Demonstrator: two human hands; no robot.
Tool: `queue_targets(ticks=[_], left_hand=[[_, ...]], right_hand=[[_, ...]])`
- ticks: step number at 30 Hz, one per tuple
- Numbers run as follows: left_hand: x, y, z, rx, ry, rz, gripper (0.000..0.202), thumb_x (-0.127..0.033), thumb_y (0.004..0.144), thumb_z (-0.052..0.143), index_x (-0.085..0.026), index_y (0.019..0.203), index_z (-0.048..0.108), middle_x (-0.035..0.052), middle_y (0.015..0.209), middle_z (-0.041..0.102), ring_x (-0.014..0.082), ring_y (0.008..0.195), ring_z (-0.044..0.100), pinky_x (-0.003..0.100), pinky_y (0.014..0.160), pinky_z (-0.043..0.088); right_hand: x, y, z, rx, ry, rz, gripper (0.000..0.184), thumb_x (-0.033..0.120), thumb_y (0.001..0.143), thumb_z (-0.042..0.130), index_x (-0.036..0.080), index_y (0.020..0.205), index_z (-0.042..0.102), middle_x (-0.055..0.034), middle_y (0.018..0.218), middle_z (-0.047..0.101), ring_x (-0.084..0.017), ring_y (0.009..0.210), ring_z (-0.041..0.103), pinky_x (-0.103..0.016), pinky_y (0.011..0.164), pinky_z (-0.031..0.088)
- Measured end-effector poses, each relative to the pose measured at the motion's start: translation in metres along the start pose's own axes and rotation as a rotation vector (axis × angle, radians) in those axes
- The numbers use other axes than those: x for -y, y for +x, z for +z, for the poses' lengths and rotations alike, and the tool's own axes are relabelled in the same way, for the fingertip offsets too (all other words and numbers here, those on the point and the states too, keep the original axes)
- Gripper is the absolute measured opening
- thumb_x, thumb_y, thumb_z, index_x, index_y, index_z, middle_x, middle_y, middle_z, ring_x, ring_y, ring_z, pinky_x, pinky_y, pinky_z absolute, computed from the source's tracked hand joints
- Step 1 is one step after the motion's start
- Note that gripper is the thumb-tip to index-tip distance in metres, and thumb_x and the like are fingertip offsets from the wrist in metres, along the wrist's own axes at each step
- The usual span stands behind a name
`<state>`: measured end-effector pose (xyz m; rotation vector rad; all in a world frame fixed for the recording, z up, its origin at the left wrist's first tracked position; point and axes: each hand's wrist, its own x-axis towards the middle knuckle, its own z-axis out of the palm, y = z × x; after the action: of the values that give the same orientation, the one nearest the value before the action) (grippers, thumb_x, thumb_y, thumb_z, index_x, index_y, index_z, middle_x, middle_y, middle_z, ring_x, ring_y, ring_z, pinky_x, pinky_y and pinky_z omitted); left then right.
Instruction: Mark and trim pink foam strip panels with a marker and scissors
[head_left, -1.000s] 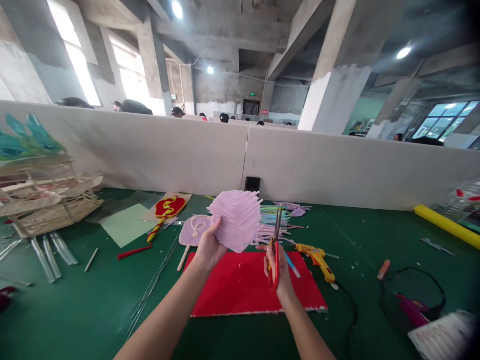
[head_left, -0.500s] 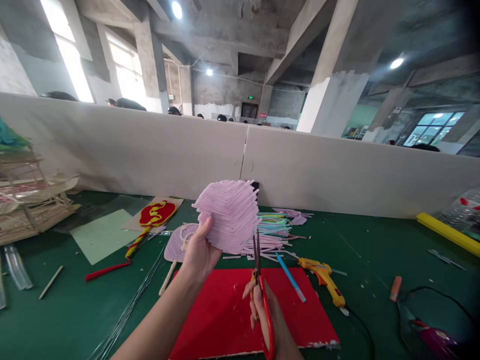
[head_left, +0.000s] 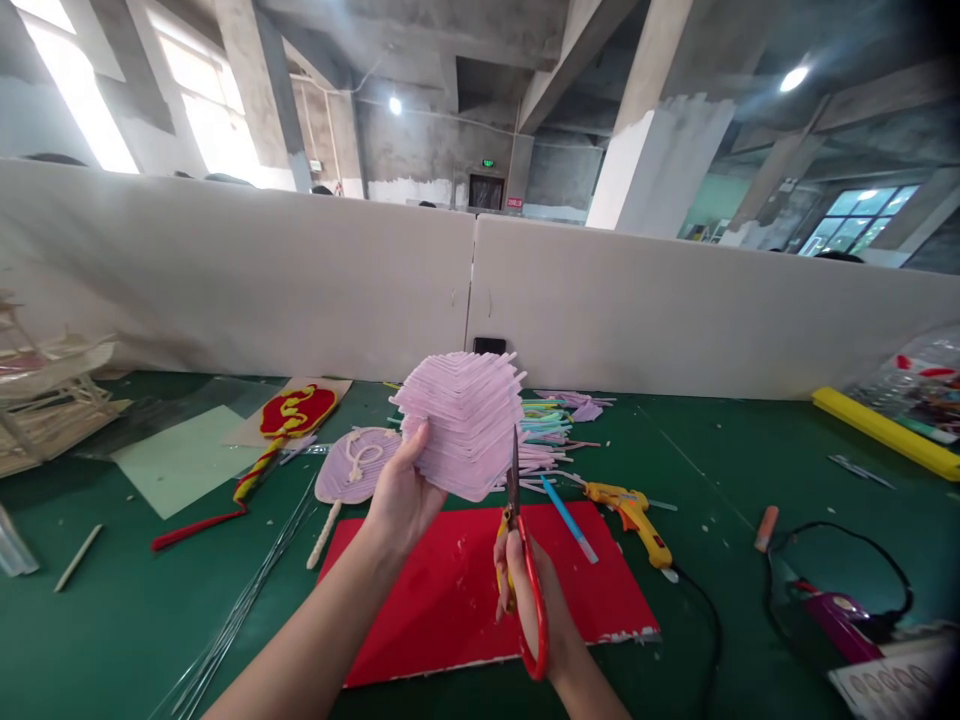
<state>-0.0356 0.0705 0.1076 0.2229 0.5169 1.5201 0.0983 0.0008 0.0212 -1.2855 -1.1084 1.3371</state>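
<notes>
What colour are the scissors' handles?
The handles are red and yellow, best seen in the head view.

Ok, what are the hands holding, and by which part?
The left hand grips a rounded pink panel of fuzzy strips by its lower-left edge; the right hand holds red-and-yellow metal scissors by the handles.

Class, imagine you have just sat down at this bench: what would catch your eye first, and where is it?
First, the pink ribbed panel in the left hand, at the centre, with the scissors in the right hand close by its right edge. Below them, a bright red board lies on the green tabletop. A red-and-yellow fan stands out to the left.
</notes>
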Motion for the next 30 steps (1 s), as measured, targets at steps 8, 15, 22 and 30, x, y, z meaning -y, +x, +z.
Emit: queue_targets(ticks=[8,15,22,30], left_hand=[[0.002,-0.002,0.000,-0.006,0.011,-0.009,0.032,-0.010,0.094,0.047,-0.014,0.122,0.061,0.0079,0.092,0.077,0.0232,0.106,0.068,0.040,0.103,0.049],[0.005,0.000,-0.004,0.033,0.023,-0.002,0.031,-0.011,0.092,0.050,-0.015,0.121,0.062,0.0077,0.098,0.076,0.0241,0.109,0.066,0.040,0.104,0.048],[0.007,-0.001,-0.005,0.052,0.026,-0.007,0.030,-0.011,0.093,0.049,-0.015,0.119,0.062,0.0072,0.098,0.076,0.0233,0.110,0.066,0.039,0.104,0.048],[0.012,-0.003,-0.003,0.024,0.016,0.001,0.028,-0.010,0.094,0.049,-0.015,0.117,0.063,0.0068,0.098,0.076,0.0222,0.109,0.067,0.039,0.104,0.048]], right_hand=[[0.003,-0.001,-0.002,-0.003,0.022,0.004,0.064,0.085,0.072,0.044,0.021,0.074,0.046,0.0068,0.060,0.037,-0.007,0.042,0.040,-0.019,0.035,0.040],[0.008,-0.003,0.000,-0.028,0.071,-0.006,0.061,0.081,0.067,0.056,0.021,0.071,0.047,0.0072,0.058,0.038,-0.007,0.040,0.040,-0.020,0.033,0.041],[0.009,-0.003,0.001,-0.054,0.133,0.024,0.062,0.081,0.063,0.060,0.020,0.074,0.051,0.0093,0.053,0.036,-0.007,0.037,0.038,-0.020,0.033,0.043],[0.007,-0.003,0.001,-0.058,0.142,0.036,0.062,0.082,0.067,0.055,0.020,0.070,0.050,0.0085,0.049,0.039,-0.007,0.037,0.040,-0.019,0.032,0.041]])
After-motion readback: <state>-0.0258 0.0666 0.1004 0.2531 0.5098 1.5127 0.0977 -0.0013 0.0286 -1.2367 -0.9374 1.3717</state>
